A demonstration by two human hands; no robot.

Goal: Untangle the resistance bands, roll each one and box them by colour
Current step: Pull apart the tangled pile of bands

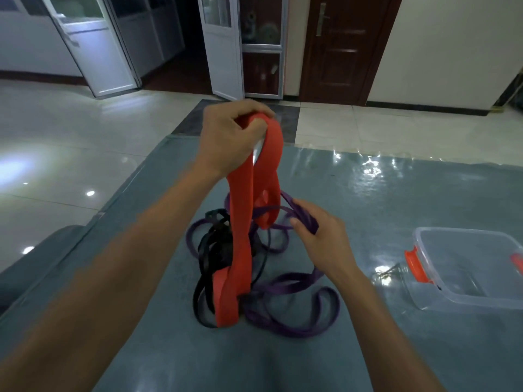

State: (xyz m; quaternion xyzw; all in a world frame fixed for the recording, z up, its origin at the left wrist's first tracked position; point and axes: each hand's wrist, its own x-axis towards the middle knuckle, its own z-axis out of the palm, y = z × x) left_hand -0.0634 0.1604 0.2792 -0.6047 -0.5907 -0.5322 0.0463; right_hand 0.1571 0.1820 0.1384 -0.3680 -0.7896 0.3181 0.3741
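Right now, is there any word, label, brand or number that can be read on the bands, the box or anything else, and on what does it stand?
None: no readable text anywhere.
Wide red rubber band: plain, no print seen.
Narrow purple rubber bands: no print seen.
Thin black rubber bands: no print seen.
Clear plastic box with orange clips: no label seen.
Dark brown wooden door: no sign seen.

Left hand (226,137) gripping red band (240,239)

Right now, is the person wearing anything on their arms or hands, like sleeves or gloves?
No. Both forearms are bare as far as the picture shows, with no sleeves in view. The left hand and right hand have no gloves, rings, watch or bracelets that I can see.
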